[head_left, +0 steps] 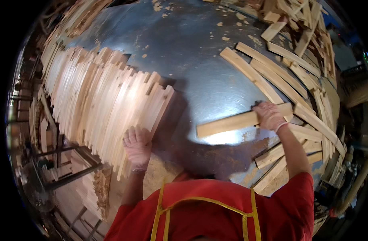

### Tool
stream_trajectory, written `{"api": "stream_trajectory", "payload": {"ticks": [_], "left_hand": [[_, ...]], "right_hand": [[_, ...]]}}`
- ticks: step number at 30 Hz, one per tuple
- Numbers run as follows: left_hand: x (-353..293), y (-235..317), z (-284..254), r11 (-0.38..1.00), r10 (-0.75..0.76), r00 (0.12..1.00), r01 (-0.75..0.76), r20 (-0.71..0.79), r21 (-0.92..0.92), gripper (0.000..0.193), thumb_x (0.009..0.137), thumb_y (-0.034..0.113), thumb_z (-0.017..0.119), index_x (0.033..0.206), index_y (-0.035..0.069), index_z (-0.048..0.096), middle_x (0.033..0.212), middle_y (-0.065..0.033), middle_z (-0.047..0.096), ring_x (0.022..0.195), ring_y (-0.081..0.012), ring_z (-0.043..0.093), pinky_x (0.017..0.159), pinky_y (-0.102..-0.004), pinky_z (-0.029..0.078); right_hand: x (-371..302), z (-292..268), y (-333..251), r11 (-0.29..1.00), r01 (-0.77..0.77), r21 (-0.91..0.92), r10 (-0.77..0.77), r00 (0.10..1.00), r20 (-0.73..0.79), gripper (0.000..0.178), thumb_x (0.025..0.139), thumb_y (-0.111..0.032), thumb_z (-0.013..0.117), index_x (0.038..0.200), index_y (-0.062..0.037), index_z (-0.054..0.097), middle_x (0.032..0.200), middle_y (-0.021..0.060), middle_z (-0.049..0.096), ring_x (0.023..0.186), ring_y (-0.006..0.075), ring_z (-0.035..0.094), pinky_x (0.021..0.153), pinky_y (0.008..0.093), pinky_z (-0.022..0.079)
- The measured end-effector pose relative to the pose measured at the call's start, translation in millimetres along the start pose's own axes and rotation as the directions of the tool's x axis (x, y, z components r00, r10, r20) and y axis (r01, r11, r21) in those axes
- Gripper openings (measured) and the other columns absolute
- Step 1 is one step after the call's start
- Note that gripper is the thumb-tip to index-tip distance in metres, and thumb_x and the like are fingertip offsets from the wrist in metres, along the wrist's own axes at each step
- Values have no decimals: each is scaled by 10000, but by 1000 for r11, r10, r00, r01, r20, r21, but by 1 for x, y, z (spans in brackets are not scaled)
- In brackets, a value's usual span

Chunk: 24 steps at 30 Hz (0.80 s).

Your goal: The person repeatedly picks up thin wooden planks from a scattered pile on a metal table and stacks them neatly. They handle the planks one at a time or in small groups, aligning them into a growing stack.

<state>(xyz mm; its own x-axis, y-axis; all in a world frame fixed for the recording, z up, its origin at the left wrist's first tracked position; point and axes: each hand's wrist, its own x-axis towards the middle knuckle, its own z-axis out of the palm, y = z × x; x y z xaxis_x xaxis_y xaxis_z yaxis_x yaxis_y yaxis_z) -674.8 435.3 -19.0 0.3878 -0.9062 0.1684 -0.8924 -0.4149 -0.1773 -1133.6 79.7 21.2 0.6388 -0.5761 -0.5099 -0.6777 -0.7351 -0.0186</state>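
Note:
My right hand (269, 115), in a pale glove with dark fingertips, is closed over the right part of a flat wooden strip (226, 124). This strip lies at a slant above the metal tabletop, its left end pointing toward the middle. On the left, many pale wooden strips (99, 96) stand side by side in a tight row with uneven far ends. My gloved left hand (137, 145) rests on the near right end of that row, fingers laid out over the wood. Its palm side is hidden.
Loose strips (268, 72) lie fanned out right of the tabletop (180, 44), with a jumbled wood pile (308, 24) at the far right. More strips (270, 156) lie below my right forearm. A dark metal frame (71, 176) stands at the lower left. Wood flakes dot the metal.

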Motion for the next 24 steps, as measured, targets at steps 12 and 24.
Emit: {"api": "stream_trajectory", "payload": {"ticks": [12, 24], "left_hand": [[10, 99, -83, 489, 620, 498, 359, 606, -795, 539, 923, 456, 745, 1260, 37, 709, 1174, -200, 773, 1077, -393, 736, 940, -462, 563], [-97, -24, 3, 943, 212, 974, -227, -86, -243, 643, 925, 299, 679, 1538, 144, 562, 1562, -140, 514, 1495, -408, 441, 1215, -603, 362]], "right_hand": [[-49, -4, -198, 970, 244, -16, -198, 746, -636, 486, 869, -145, 681, 1352, -202, 674, 1349, 114, 650, 1343, 333, 589, 1237, 515, 397], [-80, 78, -27, 814, -573, 95, 581, 800, -151, 821, 868, -265, 769, 1625, -210, 456, 1643, 118, 483, 1546, 393, 413, 1252, 540, 335]]}}
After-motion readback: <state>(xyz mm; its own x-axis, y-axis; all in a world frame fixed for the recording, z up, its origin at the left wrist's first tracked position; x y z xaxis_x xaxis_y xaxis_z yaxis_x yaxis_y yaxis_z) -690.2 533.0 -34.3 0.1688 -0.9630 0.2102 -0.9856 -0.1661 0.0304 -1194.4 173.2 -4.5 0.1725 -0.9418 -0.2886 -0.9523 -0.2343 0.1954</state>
